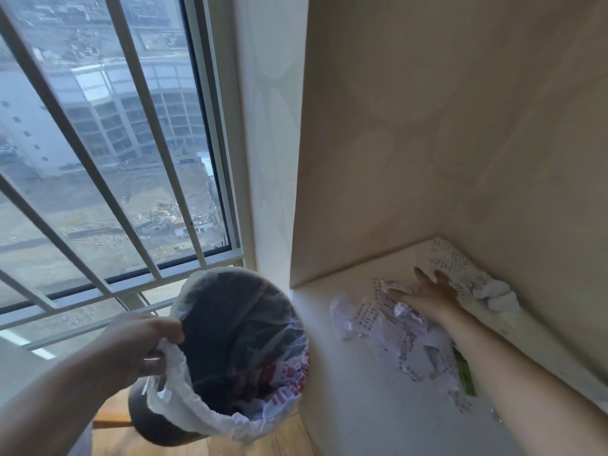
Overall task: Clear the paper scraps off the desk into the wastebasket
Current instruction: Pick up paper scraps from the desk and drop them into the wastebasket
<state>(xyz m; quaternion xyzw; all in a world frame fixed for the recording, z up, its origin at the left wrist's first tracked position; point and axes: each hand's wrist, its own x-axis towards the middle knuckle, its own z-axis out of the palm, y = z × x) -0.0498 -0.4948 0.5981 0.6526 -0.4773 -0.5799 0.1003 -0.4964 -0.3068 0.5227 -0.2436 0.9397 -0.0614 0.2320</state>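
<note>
Your left hand grasps the rim of the dark round plastic-lined wastebasket beside the pale counter; your right hand, fingers spread flat, presses the crumpled dotted white paper scraps near the counter's corner.

Crumpled printed paper scraps; matt smooth desk; thin glossy plastic liner.
</note>
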